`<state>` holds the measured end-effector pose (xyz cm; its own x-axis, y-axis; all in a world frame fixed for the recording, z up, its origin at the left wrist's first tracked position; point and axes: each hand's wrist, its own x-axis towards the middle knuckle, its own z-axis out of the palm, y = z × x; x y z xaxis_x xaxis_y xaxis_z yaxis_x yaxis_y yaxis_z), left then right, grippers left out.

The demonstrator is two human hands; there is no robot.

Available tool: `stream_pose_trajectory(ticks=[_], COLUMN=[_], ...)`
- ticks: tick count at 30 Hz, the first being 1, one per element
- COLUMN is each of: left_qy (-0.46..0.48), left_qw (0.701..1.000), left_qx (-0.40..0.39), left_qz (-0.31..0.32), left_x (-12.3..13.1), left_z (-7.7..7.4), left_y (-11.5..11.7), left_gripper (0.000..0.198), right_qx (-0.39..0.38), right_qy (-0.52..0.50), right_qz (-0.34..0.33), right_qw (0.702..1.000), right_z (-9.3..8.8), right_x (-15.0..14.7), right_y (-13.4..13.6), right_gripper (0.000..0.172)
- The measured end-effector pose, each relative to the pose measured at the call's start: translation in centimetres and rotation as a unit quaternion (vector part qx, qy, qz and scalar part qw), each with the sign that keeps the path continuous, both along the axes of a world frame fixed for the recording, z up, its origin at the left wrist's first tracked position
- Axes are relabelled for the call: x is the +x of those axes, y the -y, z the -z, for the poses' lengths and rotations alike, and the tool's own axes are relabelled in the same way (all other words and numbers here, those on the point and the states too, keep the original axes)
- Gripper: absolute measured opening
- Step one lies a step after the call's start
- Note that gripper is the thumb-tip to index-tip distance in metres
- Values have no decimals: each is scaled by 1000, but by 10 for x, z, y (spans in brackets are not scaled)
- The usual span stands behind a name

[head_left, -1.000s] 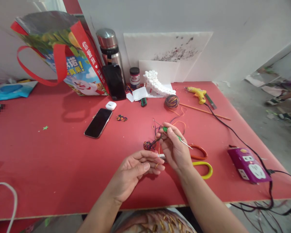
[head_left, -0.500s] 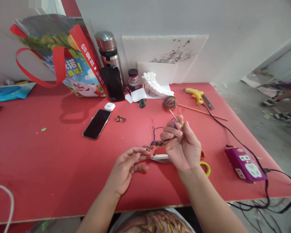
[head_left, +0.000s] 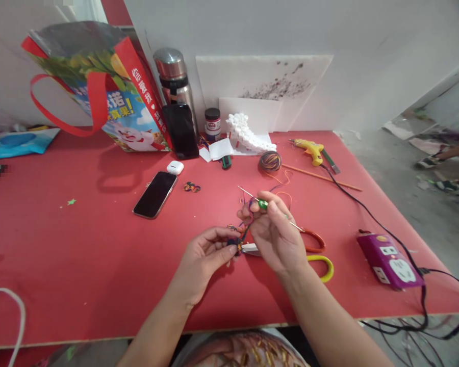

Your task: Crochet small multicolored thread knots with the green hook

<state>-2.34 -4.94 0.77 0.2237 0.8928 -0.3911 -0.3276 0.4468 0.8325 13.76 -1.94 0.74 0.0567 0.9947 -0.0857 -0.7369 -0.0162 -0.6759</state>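
My right hand (head_left: pixel 277 237) is closed around a thin metal crochet hook with a green grip (head_left: pixel 262 204); its tip points up and to the left. My left hand (head_left: pixel 205 257) pinches a small multicoloured yarn piece (head_left: pixel 235 243) just left of the right hand, and strands run from it up to the hook. More of this yarn trails across the red table (head_left: pixel 80 244) to a multicoloured yarn ball (head_left: pixel 270 161) farther back. Scissors with orange and yellow handles (head_left: pixel 316 252) lie partly under my right hand.
A black phone (head_left: pixel 155 193), a white earbud case (head_left: pixel 175 167) and a small yarn scrap (head_left: pixel 192 187) lie to the left. At the back stand a printed bag (head_left: pixel 99 97), steel flask (head_left: pixel 173 81), jar (head_left: pixel 212 124), white foam piece (head_left: pixel 245 133). Yellow glue gun (head_left: pixel 309 149), purple power strip (head_left: pixel 390 260) at right.
My right hand came down from its raised position and turned the hook so that its tip points up-left. My left hand closed its fingers on the yarn piece.
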Motion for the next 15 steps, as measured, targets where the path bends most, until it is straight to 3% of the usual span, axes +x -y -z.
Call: stream_pose_trajectory(ticks=[5,10,15], left_qy=[88,251,290], left_qw=[995,946,929], left_qx=[-50,-181,-217], left_qz=[20,93,75], left_x=[-6,-7,-7], left_z=[-11,-9,-8], left_y=[-1,-5,-8], left_gripper=[34,27,34], right_qx=[24,39,12], right_qy=[44,25,33], right_qz=[19,-24,0], right_qw=[999,999,999], right_z=[-2,-4,-1], right_x=[1,2,5], right_y=[1,5,5], right_gripper=[23,17,22])
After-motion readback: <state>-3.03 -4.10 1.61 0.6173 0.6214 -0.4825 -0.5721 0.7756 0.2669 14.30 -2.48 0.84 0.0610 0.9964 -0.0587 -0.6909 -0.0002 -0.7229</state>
